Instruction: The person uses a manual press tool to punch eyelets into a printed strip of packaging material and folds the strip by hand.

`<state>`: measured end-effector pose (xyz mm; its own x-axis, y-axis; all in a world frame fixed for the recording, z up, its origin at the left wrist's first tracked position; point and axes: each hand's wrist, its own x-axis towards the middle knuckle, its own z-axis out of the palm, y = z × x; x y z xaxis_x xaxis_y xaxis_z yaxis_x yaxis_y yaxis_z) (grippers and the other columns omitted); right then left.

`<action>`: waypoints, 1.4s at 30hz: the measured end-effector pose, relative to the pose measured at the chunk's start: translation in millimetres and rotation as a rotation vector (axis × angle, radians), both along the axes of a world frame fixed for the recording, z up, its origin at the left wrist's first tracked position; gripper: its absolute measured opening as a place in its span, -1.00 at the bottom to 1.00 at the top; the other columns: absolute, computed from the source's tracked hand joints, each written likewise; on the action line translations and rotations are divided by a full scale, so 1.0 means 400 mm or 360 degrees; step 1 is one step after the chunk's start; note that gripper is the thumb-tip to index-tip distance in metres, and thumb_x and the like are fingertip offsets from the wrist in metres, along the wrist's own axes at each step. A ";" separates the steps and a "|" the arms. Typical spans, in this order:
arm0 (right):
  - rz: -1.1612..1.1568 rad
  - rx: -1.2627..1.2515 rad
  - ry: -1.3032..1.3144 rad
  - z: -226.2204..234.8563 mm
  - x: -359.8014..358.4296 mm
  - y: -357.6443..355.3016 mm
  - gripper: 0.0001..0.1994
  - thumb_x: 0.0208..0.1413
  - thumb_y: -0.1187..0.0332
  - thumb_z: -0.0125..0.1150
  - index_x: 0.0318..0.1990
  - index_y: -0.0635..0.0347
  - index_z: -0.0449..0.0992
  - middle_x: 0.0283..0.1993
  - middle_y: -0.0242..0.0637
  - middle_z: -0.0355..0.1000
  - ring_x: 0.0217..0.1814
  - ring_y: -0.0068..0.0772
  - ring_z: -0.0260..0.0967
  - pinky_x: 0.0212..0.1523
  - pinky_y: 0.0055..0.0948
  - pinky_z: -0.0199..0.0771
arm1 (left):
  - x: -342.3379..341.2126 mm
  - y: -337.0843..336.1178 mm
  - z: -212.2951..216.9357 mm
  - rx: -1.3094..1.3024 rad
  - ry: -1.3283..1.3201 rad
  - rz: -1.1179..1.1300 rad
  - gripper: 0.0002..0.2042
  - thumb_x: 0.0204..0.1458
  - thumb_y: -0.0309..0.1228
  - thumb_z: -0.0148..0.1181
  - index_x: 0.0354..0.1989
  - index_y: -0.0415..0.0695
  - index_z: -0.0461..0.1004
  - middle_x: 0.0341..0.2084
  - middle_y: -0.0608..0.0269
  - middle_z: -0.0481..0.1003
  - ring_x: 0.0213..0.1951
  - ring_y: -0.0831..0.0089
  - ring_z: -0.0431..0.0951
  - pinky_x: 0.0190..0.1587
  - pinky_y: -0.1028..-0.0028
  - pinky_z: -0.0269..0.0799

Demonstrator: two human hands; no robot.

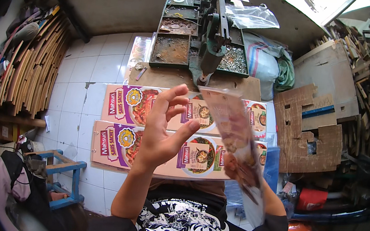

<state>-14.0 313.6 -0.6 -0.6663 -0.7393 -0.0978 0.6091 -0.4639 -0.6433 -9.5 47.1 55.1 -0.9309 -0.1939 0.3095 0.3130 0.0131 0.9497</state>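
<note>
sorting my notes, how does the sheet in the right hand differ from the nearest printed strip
The held sheet is tilted up in the right hand; the nearest strip lies flat. The held sheet's print looks blurred; the nearest strip's looks sharp. Both carry colour print.

Glaring window (315, 6), blurred sheet (236, 142), fisheye-bent edges, black corners

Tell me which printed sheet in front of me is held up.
The raised sheet in your right hand. It stands at a steep slant, while the near sheet and far sheet lie flat.
</note>
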 end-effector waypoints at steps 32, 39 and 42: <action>0.0900 -0.0059 -0.0924 -0.207 0.105 -0.086 -0.15 0.21 -0.33 -0.44 0.23 0.31 0.30 0.10 -0.16 0.32 0.08 -0.28 0.27 0.17 -0.28 0.17 | 0.060 -0.159 -0.098 0.1090 -0.0250 0.0171 -0.89 0.09 -0.50 0.17 -0.31 -0.31 0.49 -0.43 0.08 0.59 -0.43 0.49 0.60 -0.29 0.55 0.55; 0.1492 0.0671 -0.0168 -0.071 -0.089 0.114 -0.03 0.19 -0.43 -0.55 0.20 0.39 0.36 0.16 -0.14 0.42 0.21 -0.23 0.34 0.30 -0.21 0.22 | 0.163 -0.281 -0.158 0.1152 -0.0303 0.0643 -0.89 0.13 -0.46 0.15 -0.26 -0.25 0.47 -0.30 0.00 0.60 -0.31 0.38 0.64 -0.14 0.48 0.58; 0.1408 0.0719 0.0066 0.016 -0.188 0.190 0.17 -0.02 -0.60 -0.56 0.07 0.53 0.44 -0.07 0.05 0.54 -0.03 -0.12 0.55 0.06 -0.18 0.50 | 0.191 -0.309 -0.174 0.1232 -0.0306 0.0768 -0.85 0.15 -0.42 0.13 -0.23 -0.26 0.48 -0.26 0.02 0.60 -0.27 0.36 0.63 -0.10 0.43 0.56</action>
<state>-89.2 389.8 5.8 0.0982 -0.8707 -0.4819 0.5906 0.4407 -0.6760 66.8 -76.5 -14.5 -0.7175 -0.6614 -0.2185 0.2752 -0.5573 0.7834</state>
